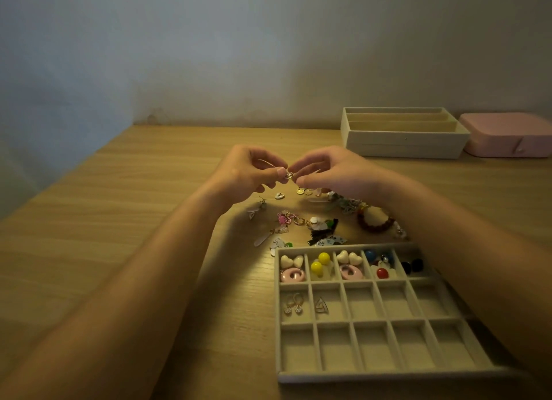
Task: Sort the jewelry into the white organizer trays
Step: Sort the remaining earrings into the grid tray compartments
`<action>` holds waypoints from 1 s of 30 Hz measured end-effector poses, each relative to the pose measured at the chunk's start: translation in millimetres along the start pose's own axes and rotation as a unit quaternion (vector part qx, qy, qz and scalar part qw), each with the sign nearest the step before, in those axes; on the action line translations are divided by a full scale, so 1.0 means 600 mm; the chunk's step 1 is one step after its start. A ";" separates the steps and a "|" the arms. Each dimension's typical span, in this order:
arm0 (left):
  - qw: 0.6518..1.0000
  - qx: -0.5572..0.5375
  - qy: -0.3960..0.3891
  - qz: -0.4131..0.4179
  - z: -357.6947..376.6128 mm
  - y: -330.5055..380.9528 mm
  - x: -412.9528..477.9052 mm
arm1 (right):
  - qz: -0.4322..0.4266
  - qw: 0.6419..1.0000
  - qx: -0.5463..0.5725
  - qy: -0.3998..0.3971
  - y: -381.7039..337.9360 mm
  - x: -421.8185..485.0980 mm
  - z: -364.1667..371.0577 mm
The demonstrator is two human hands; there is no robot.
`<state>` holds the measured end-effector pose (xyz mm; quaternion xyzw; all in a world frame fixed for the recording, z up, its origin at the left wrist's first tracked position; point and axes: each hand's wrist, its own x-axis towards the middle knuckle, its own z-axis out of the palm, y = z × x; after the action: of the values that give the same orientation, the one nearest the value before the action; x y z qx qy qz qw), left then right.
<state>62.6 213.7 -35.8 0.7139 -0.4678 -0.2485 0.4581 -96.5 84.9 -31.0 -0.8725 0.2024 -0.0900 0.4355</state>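
Left hand point(243, 174), right hand point(333, 174) both pinch silver earring point(288, 176) — grip best firm, then carry to tray point(388, 378) below-right.

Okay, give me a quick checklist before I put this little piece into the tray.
1. Grip on piece: left hand and right hand both pinch it, ok.
2. Piece's kind: too small, cannot tell.
3. Bare cells in tray: many, ok.
4. Its match in tray: cannot tell.
5. Pile sorted: not ok, much lies on the table.
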 end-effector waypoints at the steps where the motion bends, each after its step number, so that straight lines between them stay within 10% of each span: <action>1: 1.000 -0.008 -0.001 0.003 0.002 0.002 0.000 | -0.001 1.000 -0.017 -0.004 -0.001 0.000 0.001; 12: 0.973 0.229 0.032 -0.004 0.022 -0.042 0.033 | 0.063 0.994 -0.034 0.079 0.040 -0.010 -0.048; 30: 0.954 0.279 -0.065 0.085 0.112 0.006 0.067 | 0.094 0.978 -0.054 0.179 0.085 -0.037 -0.106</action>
<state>26.0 148.9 -60.5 0.7530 -0.6064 -0.1135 0.2288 -152.0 20.8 -32.7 -0.8415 0.3631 -0.1921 0.3508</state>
